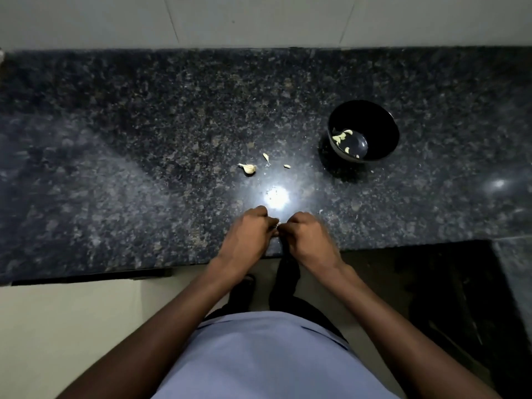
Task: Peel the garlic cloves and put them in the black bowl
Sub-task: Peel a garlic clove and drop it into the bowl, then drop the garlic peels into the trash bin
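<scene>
Granite countertop, dark and speckled, one bright glare spot near its front edge. Black bowl stands on it, several peeled cloves lying inside. Left of the bowl, apart from it: an unpeeled clove, then a peel scrap and a smaller bit closer to the bowl. Nearer the person than the bowl, at the counter's front edge, left hand and right hand meet, fingers of both curled and pinching a small garlic piece between them; piece mostly hidden. Pale blue shirt below.
</scene>
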